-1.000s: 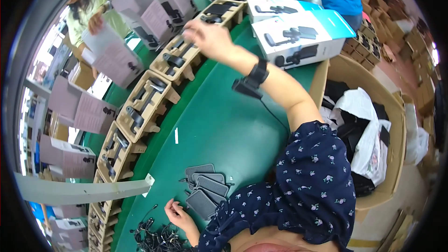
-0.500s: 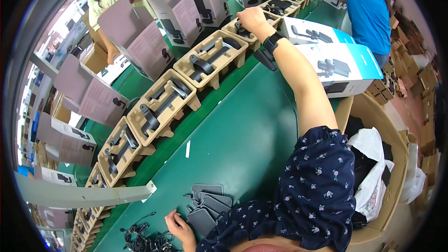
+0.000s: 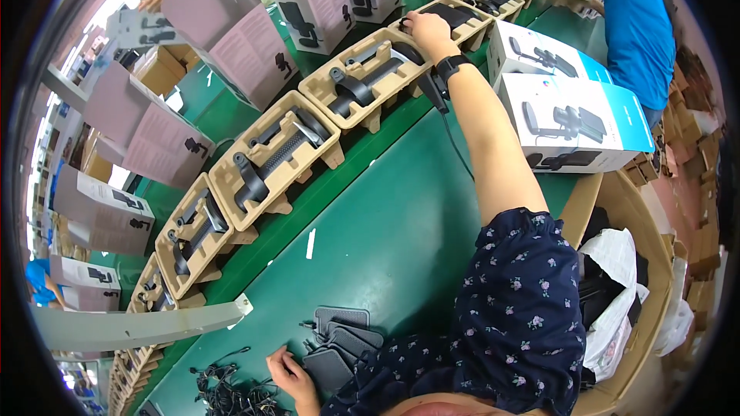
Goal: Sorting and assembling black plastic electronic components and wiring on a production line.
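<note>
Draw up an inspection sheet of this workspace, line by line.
Surface: green table, with a small white strip lying on it.
Work items: a row of moulded trays holding dark parts; a pile of dark grey pads near the person.
Clutter: two white-and-blue boxes at the right; an open cardboard carton beside the table holds bags.
Hands: right hand over a tray, grip hidden; left hand beside the pads, nothing seen in it.
Cables: tangled black cables left of the left hand; a thin cord hangs by the right wrist.
Surroundings: open printed cartons beyond the trays; a person in blue at upper right.
</note>
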A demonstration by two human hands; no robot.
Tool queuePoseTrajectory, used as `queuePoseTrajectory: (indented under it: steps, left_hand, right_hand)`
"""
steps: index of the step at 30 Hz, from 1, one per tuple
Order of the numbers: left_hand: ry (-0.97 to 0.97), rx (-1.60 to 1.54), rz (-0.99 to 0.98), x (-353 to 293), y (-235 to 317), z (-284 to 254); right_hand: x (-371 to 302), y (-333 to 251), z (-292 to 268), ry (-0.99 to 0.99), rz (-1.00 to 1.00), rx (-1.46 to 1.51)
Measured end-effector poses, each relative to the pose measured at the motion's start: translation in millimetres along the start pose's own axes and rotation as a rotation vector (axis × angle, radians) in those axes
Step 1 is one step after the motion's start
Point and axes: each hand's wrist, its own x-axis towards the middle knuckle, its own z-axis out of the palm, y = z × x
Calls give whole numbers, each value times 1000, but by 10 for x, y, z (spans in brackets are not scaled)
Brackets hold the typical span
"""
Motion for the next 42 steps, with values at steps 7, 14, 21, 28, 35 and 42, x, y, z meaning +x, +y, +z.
queuePoseTrajectory:
  steps: [7,14,21,28,35,42]
  left_hand:
    - [-14,39,6,-17,-61,-99]
    - [-15,28,-19,-8,-231,-90]
    - [-36,39,-9,123,-242,-174]
    - [69,67,79,-9,-283,-305]
    - [-193,140,-85,-220,-227,-666]
    - [-238,248,-99,-367,-140,-656]
  right_hand:
    - [42,52,-72,-148,-106,-147]
    - [174,402,-89,-39,-537,-541]
    - [689,1112,172,-330,-295,-69]
    - [572,927,199,-205,-339,-39]
    - [-418,78,-408,151,-363,-346]
    - [-1698,-1761,-990,83,-886,322]
